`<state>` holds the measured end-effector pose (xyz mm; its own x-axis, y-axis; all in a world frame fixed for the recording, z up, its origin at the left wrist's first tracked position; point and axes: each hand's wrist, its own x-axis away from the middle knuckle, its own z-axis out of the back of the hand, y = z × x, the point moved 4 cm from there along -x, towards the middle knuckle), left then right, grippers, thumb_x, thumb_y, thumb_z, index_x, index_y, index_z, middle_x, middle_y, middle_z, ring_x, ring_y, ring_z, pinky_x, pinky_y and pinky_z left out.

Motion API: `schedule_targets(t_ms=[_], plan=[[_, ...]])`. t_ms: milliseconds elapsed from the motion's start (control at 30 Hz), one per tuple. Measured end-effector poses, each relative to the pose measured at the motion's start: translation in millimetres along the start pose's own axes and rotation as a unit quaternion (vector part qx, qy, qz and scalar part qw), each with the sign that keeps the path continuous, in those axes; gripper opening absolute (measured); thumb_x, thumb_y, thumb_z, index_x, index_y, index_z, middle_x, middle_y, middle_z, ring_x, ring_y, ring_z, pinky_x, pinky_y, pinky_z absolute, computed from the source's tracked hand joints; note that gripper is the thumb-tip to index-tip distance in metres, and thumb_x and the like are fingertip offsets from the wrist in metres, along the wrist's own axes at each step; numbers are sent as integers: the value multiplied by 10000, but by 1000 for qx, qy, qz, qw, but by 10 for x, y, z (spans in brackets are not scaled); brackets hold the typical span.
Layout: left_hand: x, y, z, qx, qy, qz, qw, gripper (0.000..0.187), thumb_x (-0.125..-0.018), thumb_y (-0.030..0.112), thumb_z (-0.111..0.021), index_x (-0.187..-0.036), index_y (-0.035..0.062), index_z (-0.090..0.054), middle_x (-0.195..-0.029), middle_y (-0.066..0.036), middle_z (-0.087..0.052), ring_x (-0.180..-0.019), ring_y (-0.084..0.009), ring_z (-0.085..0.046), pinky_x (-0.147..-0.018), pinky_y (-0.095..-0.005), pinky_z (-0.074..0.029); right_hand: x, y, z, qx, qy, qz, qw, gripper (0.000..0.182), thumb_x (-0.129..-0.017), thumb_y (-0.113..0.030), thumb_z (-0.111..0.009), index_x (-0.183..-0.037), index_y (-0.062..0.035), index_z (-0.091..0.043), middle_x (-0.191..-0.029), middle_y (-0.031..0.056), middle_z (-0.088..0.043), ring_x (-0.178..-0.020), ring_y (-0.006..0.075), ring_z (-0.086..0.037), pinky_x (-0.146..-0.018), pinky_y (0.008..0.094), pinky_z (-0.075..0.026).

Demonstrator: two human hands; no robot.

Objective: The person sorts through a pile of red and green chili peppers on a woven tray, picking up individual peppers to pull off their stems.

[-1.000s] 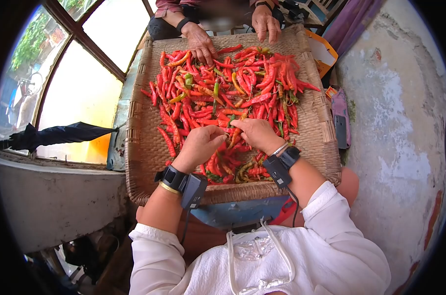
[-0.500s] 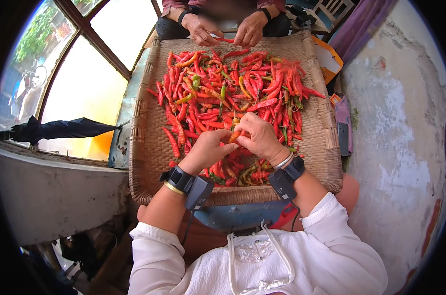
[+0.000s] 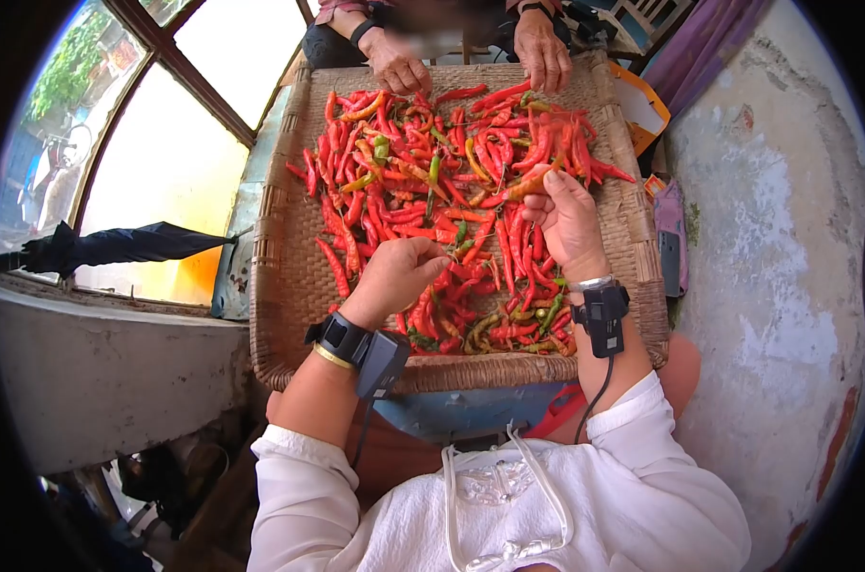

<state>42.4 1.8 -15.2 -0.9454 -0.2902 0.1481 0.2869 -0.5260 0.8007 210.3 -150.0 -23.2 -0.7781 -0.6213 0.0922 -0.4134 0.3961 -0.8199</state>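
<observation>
A heap of chili peppers, mostly red with some green and orange ones, lies in a shallow woven basket. Over the right side of the heap, my right hand pinches an orange chili pepper between thumb and fingers. My left hand is over the near left part of the heap, its thumb and fingertips pressed together. Whatever is between those fingertips, if anything, is too small to make out.
Across the basket, another person's hands hang over its far edge, one near a long red chili pepper. A folded dark umbrella lies by the window at left. A rough wall closes off the right side.
My hands were together at an orange chili pepper; they have parted, the right moving away and rightward with an orange pepper. The other person's hands have spread apart, no longer holding up a red pepper.
</observation>
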Motion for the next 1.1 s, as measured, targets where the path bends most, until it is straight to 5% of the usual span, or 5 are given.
schedule_targets(t_ms=[167, 467, 600, 700, 1100], plan=[[-3, -12, -15, -9, 4, 7, 1000, 186, -803, 166, -599, -868, -8, -609, -596, -32, -551, -543, -79, -495, -500, -258, -414, 28, 214, 39, 150, -37, -147, 977, 309, -861, -242, -545, -1054, -2, -526, -835, 70, -610, -679, 115, -605, -571, 216, -493], [6, -25, -34, -30, -38, 25, 998, 194, -799, 156, -582, -898, -9, -602, -664, -122, -580, -602, -169, -549, -582, -312, -439, 336, 743, -511, 740, -235, 103, 622, 223, -691, -237, -663, -779, -52, -575, -798, 123, -561, -805, 316, -568, -700, 419, -457], [44, -29, -60, -70, -36, -4, 997, 213, -785, 184, -589, -909, 12, -610, -699, -148, -599, -661, -230, -594, -614, -344, -452, 266, 586, -419, 693, -223, 47, 684, 156, -730, -169, -642, -745, -37, -562, -728, 90, -591, -692, 264, -591, -616, 383, -466], [45, -35, -136, -29, -5, -50, 998, 234, -772, 208, -601, -925, 32, -613, -732, -144, -618, -703, -268, -614, -636, -367, -459, 229, 461, -287, 208, -159, -178, 949, 119, -827, -121, -572, -728, -57, -552, -662, -29, -561, -553, 48, -545, -468, 190, -431], [4, 22, -99, 10, -78, 19, 997, 202, -789, 183, -588, -846, -10, -601, -634, -133, -570, -579, -214, -551, -569, -318, -436, -44, 209, -161, -122, 4, -34, 992, 131, -852, -190, -556, -879, -62, -564, -817, 58, -625, -660, 114, -599, -533, 223, -477]])
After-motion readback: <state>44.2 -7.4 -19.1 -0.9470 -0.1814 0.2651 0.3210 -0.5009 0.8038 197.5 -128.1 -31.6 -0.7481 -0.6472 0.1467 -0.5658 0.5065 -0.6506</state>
